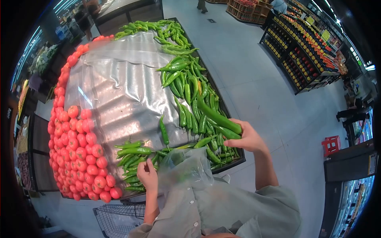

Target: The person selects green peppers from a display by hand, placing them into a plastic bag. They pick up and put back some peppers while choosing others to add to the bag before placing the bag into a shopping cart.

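Long green peppers (194, 85) line the right side and near edge of a display stand. My right hand (248, 137) is closed round the ends of large green peppers (216, 115) above the stand's right edge. At the near edge, my left hand (147, 174) has its fingers bent together beside a clear plastic bag (184, 164); what they pinch, if anything, is too small to make out. The bag hangs in front of my shirt, over the near peppers. One green pepper (164, 130) points upward on the silver liner (123, 91).
Red tomatoes (79, 158) are piled along the stand's left side. A wire shopping cart (119, 218) stands below the near edge. Across the aisle at right are a shelf of bottles (293, 59) and a red stool (331, 146). Several people are farther off.
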The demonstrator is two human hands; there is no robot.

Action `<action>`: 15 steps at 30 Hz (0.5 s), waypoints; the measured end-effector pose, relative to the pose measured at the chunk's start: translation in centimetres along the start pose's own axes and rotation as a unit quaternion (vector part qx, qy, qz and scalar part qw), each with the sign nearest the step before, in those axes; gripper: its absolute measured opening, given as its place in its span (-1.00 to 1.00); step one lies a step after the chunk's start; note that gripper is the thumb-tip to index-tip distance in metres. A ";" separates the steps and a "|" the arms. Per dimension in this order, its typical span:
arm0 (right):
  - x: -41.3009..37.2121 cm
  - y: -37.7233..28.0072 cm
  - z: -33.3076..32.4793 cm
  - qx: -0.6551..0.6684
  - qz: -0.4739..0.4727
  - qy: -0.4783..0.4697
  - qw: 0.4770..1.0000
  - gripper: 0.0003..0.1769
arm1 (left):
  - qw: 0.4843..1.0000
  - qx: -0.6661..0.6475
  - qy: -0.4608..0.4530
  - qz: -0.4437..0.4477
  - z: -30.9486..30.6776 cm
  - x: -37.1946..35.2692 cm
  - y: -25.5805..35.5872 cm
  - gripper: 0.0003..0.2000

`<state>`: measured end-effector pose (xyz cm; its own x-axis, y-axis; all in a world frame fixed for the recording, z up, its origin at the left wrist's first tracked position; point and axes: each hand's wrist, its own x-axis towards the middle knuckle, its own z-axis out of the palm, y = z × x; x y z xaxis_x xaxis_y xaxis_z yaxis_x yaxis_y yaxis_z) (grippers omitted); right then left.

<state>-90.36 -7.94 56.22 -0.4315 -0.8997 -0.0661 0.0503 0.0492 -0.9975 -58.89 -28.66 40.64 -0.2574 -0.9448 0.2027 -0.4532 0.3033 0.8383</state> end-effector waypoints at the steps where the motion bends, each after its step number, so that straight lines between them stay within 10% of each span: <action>1: 0.3 0.5 1.4 0.089 0.037 -0.018 0.995 -0.53 | 0.998 -0.052 -0.018 0.011 0.1 0.4 1.5 -0.74; 6: 2.4 2.3 9.0 0.451 0.203 -0.111 0.862 -0.61 | 0.903 -0.380 -0.195 0.041 1.5 2.4 10.6 -0.61; 11: 2.9 2.7 12.5 0.456 0.204 -0.141 0.855 -0.65 | 0.779 -0.536 -0.320 -0.058 2.6 2.9 15.0 -0.54; 15: 2.7 3.6 12.5 0.380 0.175 -0.120 0.900 -0.73 | 0.796 -0.481 -0.367 -0.026 3.0 3.8 15.2 -0.57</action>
<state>-80.05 -15.62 52.78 -0.0666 -0.9594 -0.2741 0.7869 0.1184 -0.6056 -69.32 -27.26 52.65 -0.8492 -0.5184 0.1008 0.2927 -0.3030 0.9069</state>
